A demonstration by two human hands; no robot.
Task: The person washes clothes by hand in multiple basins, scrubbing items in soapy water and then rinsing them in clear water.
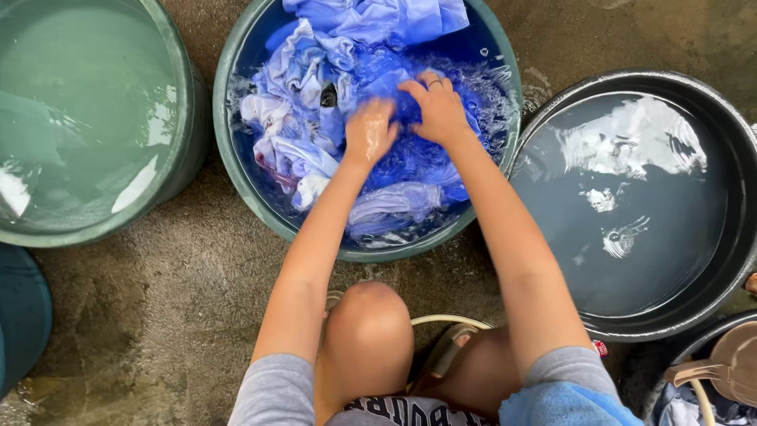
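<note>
A round green basin (236, 170) in the middle holds bluish water and several wet cloths (315, 55), blue and white. Both my hands are down in it. My left hand (369, 132) is clenched on a wet blue cloth (394, 162) and looks blurred. My right hand (436, 109), with a ring on one finger, presses on the same cloth just beside the left one. Water splashes around the two hands.
A big green tub (180, 102) of water stands at the left. A dark round tub (714, 300) of water sits at the right. A brown scoop (729, 364) lies at the lower right. My knees are below, over wet concrete ground (158, 315).
</note>
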